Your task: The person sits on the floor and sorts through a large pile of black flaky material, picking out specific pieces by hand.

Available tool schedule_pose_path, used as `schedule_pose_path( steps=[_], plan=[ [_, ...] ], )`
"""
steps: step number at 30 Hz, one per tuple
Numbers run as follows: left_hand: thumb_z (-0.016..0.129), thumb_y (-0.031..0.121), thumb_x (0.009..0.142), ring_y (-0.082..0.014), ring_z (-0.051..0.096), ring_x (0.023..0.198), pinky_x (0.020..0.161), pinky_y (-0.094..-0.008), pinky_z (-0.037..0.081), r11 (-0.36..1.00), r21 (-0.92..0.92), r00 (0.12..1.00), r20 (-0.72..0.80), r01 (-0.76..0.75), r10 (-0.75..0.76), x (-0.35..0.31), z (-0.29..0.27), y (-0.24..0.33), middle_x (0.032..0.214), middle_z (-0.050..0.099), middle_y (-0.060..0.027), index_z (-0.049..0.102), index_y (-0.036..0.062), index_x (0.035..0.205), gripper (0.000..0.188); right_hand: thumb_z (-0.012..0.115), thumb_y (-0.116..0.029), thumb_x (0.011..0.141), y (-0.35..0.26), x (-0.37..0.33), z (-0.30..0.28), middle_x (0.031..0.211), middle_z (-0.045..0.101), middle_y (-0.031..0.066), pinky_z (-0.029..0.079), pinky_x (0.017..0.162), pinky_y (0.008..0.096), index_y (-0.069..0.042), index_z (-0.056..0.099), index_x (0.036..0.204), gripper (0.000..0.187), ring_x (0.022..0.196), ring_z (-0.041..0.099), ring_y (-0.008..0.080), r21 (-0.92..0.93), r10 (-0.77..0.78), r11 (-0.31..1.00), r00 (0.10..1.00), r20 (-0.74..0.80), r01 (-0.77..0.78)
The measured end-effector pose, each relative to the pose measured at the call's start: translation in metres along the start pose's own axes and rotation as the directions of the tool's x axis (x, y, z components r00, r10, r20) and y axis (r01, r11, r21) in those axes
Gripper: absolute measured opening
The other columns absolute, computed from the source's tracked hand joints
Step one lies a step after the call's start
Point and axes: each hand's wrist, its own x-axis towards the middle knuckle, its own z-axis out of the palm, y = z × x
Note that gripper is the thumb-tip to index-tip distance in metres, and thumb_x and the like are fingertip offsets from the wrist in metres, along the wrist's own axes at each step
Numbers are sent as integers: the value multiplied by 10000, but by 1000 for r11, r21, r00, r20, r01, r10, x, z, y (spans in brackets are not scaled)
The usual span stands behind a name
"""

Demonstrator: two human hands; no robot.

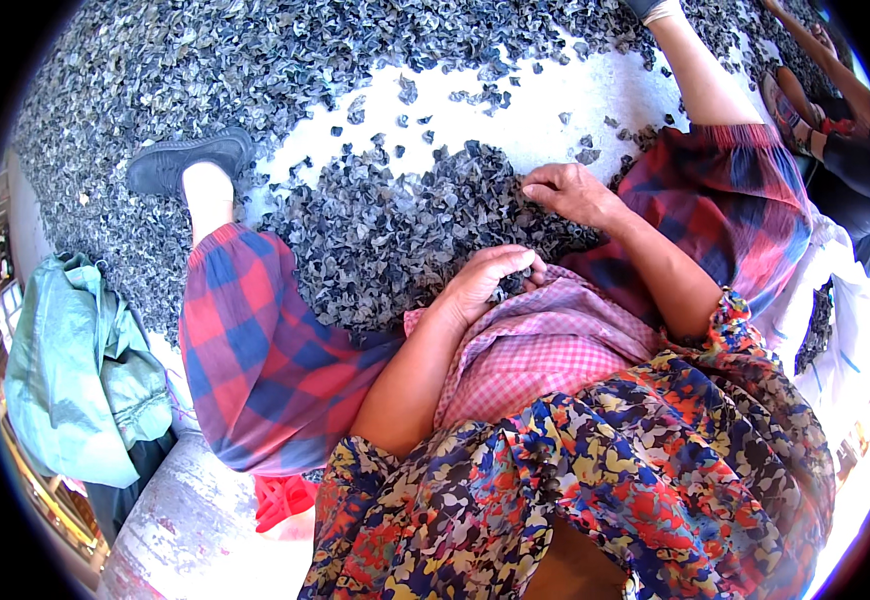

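A pile of dark, crinkled dried flakes that look like dried black fungus [385, 225] lies between my spread legs. My left hand [485, 280] is at the near right side of this pile, against the pink checked apron [545, 330]. Its fingers curl round a few dark flakes, part of which show by the thumb. Farther right, my right hand [573, 193] hovers at the pile's right edge, thumb and fingers drawn together in a pinch. Whatever may be between those fingertips is too small to make out.
More flakes [225, 60] cover the ground beyond, around a pale strip [555, 105] with scattered pieces. A green sheet [75, 370] is heaped at left, by a grey rounded surface [190, 520]. White sacks [835, 310] stand at right. Another person's arm [835, 65] shows at upper right.
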Motion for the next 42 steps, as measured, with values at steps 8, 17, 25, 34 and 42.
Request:
schedule_pose_path(
  steps=[8, 17, 25, 34, 42],
  plan=[
    [585, 229, 853, -167, 603, 781, 761, -286, 485, 999, -52, 999, -29, 14, -15, 0, -4, 1, 864, 641, -103, 632, -8, 932, 254, 636, -232, 786, -11, 40, 40, 1346, 403, 116, 374, 968, 498, -185, 431, 1322, 575, 1211, 412, 346, -505, -360, 835, 911, -202, 218],
    [575, 239, 863, -167, 600, 820, 788, -285, 470, 998, 67, 1000, 1, -11, 11, 1, 3, 3, 872, 644, -93, 639, -8, 912, 260, 583, -208, 816, 4, 8, -4, 851, 628, 129, 479, 782, 395, -64, 672, 858, 174, 889, 590, 290, -155, -476, 854, 866, 153, 496],
    [582, 261, 858, -164, 594, 815, 789, -283, 467, 998, 66, 1000, -29, 10, -8, 0, 0, 3, 870, 641, -87, 639, -6, 915, 279, 587, -217, 822, -32, 122, -47, 1255, 492, 124, 409, 937, 417, -127, 556, 1167, 358, 1153, 478, 298, -574, -489, 801, 738, -466, 168],
    [587, 260, 854, -156, 591, 800, 774, -274, 470, 999, 47, 1000, -18, -4, 4, 1, 1, 5, 865, 640, -85, 637, -15, 924, 289, 600, -316, 825, -40, 126, -29, 1462, 249, 87, 324, 997, 572, -243, 504, 1258, 449, 1360, 170, 352, -722, -399, 687, 872, -284, 79],
    [578, 250, 861, -152, 598, 804, 777, -270, 477, 1000, -2, 1000, 3, 28, -28, 2, 4, 6, 875, 642, -88, 637, -10, 924, 273, 554, -189, 852, 53, 42, -48, 942, 660, 142, 501, 787, 357, -73, 672, 972, 204, 858, 638, 324, 102, -9, 992, 856, -518, 72]
  ],
)
